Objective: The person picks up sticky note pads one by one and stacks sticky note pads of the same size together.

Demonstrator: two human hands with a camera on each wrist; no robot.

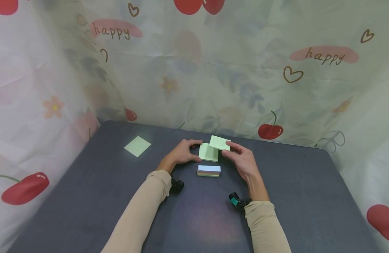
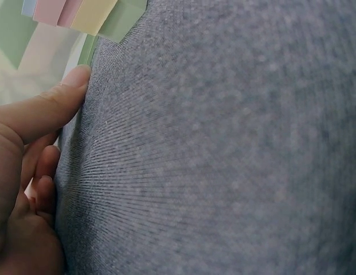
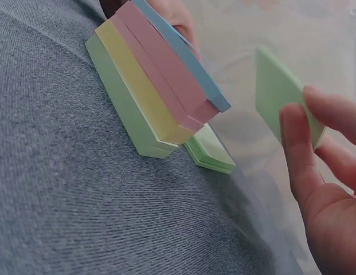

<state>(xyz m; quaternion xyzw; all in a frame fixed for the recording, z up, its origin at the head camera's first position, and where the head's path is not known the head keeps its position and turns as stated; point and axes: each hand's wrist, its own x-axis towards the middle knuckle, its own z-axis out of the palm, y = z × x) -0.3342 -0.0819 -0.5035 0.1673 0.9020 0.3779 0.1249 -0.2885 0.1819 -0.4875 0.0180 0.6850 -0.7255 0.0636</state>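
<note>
A pale green sticky note pad (image 1: pixel 208 153) lies on the dark table behind a small stack. My left hand (image 1: pixel 183 151) holds it at its left side, index finger at the far corner and thumb (image 2: pixel 73 86) against the near one. In my right hand (image 1: pixel 244 161), thumb and fingers pinch a second green sticky note pad (image 1: pixel 218 142) by its right edge. That pad is raised and tilted, overlapping the far right corner of the lower one in the head view. In the right wrist view it stands apart from the lower pad (image 3: pixel 209 152).
Just in front is a stack of sticky note pads (image 1: pixel 208 170), blue on top, then pink, yellow and green (image 3: pixel 129 103). A single green square (image 1: pixel 137 146) lies farther left on the table (image 1: pixel 194 218). Printed curtains (image 1: pixel 194 88) hang behind the table and at both sides.
</note>
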